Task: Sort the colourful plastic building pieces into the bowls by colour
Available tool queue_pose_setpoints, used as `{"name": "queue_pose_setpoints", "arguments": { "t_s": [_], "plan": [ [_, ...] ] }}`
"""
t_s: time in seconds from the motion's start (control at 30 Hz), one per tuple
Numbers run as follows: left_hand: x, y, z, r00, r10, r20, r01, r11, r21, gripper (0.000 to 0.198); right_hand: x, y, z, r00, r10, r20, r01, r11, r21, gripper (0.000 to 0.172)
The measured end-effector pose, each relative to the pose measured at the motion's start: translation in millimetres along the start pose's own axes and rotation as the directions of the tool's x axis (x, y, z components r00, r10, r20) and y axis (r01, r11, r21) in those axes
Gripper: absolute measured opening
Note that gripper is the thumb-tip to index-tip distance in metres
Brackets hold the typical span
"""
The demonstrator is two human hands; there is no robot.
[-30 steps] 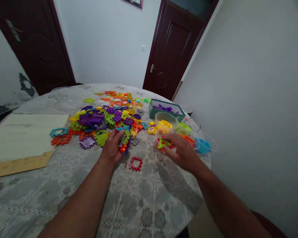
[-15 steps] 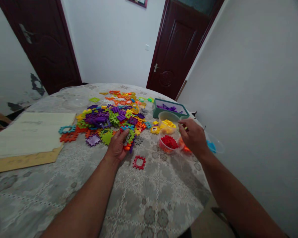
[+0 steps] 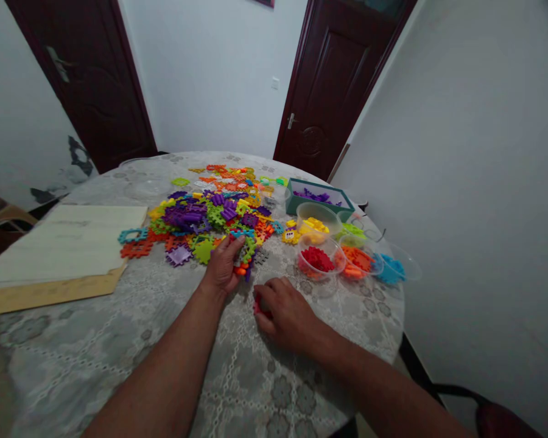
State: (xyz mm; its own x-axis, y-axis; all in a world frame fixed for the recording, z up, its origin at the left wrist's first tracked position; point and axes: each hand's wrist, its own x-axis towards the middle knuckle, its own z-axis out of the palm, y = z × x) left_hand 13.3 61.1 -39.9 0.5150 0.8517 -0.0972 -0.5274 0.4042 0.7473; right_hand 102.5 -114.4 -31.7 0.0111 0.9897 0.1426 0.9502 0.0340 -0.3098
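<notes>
In the head view my left hand point(image 3: 221, 269) grips a bunch of interlocking plastic building pieces point(image 3: 246, 252) in green, orange and purple. It is at the near edge of a mixed heap of such pieces point(image 3: 185, 214). To its right, my right hand point(image 3: 287, 313) is low over the tablecloth, fingers curled round a red square building piece point(image 3: 256, 304). Only the left edge of that piece shows; the rest is behind the fingers. Behind my right hand stands a clear bowl point(image 3: 302, 267) with red pieces inside.
Further clear bowls hold yellow pieces point(image 3: 314, 225), orange pieces point(image 3: 356, 260), green pieces point(image 3: 354, 230) and blue pieces point(image 3: 391, 269). A green box point(image 3: 292, 204) contains purple pieces. Large paper sheets point(image 3: 68, 237) lie at left. A wall point(image 3: 484, 182) borders the table's right side.
My right hand has come from above the bowls, leftward and nearer to me, onto the red square piece. My left hand still grips its bunch. The whole view has shifted slightly.
</notes>
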Motion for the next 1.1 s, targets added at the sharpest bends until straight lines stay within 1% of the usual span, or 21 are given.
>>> {"name": "queue_pose_setpoints", "arguments": {
  "t_s": [0.07, 0.17, 0.23, 0.33, 0.43, 0.5, 0.53, 0.57, 0.6, 0.63, 0.7, 0.73, 0.8, 0.83, 0.9, 1.0, 1.1],
  "plan": [
    [-1.6, 0.6, 1.1, 1.000, -0.019, 0.010, 0.019, 1.000, 0.001, 0.041, -5.4, -0.2, -11.3, 0.998, -0.035, -0.048, 0.037, 0.998, 0.042, 0.040],
    [-3.5, 0.1, 1.2, 0.997, -0.055, 0.047, 0.054, 0.998, 0.018, 0.038, -10.2, 7.4, -39.8, 0.973, -0.056, -0.223, 0.069, 0.996, 0.051, 0.040],
    [-4.4, -0.7, 0.0, 0.993, -0.079, 0.086, 0.076, 0.996, 0.036, 0.038, -9.5, 22.8, -61.6, 0.936, -0.029, -0.351, 0.030, 1.000, -0.002, 0.038],
    [-6.0, -1.1, -2.3, 0.982, -0.123, 0.144, 0.114, 0.991, 0.069, 0.038, -3.9, 59.6, -84.7, 0.876, 0.033, -0.482, -0.101, 0.988, -0.115, 0.033],
    [-8.9, 0.1, -3.4, 0.966, -0.166, 0.199, 0.148, 0.984, 0.103, 0.038, 5.0, 92.7, -89.7, 0.827, 0.062, -0.558, -0.202, 0.960, -0.193, 0.029],
    [-11.6, 1.2, -3.1, 0.952, -0.200, 0.233, 0.175, 0.977, 0.125, 0.038, 12.1, 99.8, -87.8, 0.794, 0.046, -0.606, -0.204, 0.959, -0.195, 0.029],
    [-13.0, 1.6, -2.8, 0.943, -0.218, 0.252, 0.189, 0.973, 0.135, 0.038, 15.8, 97.5, -86.6, 0.783, 0.037, -0.621, -0.182, 0.968, -0.172, 0.029],
    [-14.3, 1.7, -2.6, 0.934, -0.234, 0.271, 0.201, 0.969, 0.143, 0.038, 19.5, 91.8, -85.6, 0.780, 0.034, -0.624, -0.147, 0.981, -0.130, 0.029],
    [-15.3, 1.5, -2.4, 0.925, -0.246, 0.291, 0.210, 0.966, 0.150, 0.039, 23.2, 83.2, -84.6, 0.792, 0.041, -0.610, -0.104, 0.992, -0.067, 0.029],
    [-16.1, 0.9, -2.5, 0.915, -0.254, 0.313, 0.214, 0.964, 0.156, 0.039, 26.8, 72.8, -83.4, 0.816, 0.056, -0.576, -0.059, 0.998, 0.013, 0.029],
    [-16.6, -1.2, -3.0, 0.896, -0.263, 0.357, 0.213, 0.962, 0.171, 0.039, 33.4, 50.9, -79.4, 0.879, 0.087, -0.469, 0.003, 0.982, 0.187, 0.026],
    [-16.5, -2.5, -3.5, 0.887, -0.265, 0.378, 0.210, 0.961, 0.181, 0.039, 36.1, 41.3, -76.1, 0.906, 0.098, -0.412, 0.013, 0.966, 0.259, 0.023],
    [-15.6, -5.0, -4.3, 0.873, -0.265, 0.410, 0.197, 0.960, 0.202, 0.037, 40.0, 27.2, -67.0, 0.936, 0.116, -0.332, 0.009, 0.936, 0.353, 0.018],
    [-15.1, -6.0, -4.6, 0.869, -0.262, 0.420, 0.189, 0.959, 0.209, 0.036, 41.2, 23.2, -61.8, 0.940, 0.126, -0.316, 0.003, 0.925, 0.379, 0.016],
    [-14.2, -7.5, -4.9, 0.867, -0.259, 0.426, 0.179, 0.959, 0.218, 0.033, 42.5, 20.0, -51.8, 0.932, 0.165, -0.324, -0.014, 0.908, 0.420, 0.014],
    [-12.8, -8.8, -5.3, 0.876, -0.259, 0.407, 0.180, 0.958, 0.222, 0.032, 42.3, 22.0, -42.5, 0.896, 0.246, -0.370, -0.045, 0.879, 0.475, 0.014],
    [-11.7, -8.8, -4.8, 0.885, -0.284, 0.369, 0.206, 0.949, 0.238, 0.034, 41.6, 25.6, -39.7, 0.871, 0.299, -0.389, -0.055, 0.847, 0.529, 0.015]
  ]
}}
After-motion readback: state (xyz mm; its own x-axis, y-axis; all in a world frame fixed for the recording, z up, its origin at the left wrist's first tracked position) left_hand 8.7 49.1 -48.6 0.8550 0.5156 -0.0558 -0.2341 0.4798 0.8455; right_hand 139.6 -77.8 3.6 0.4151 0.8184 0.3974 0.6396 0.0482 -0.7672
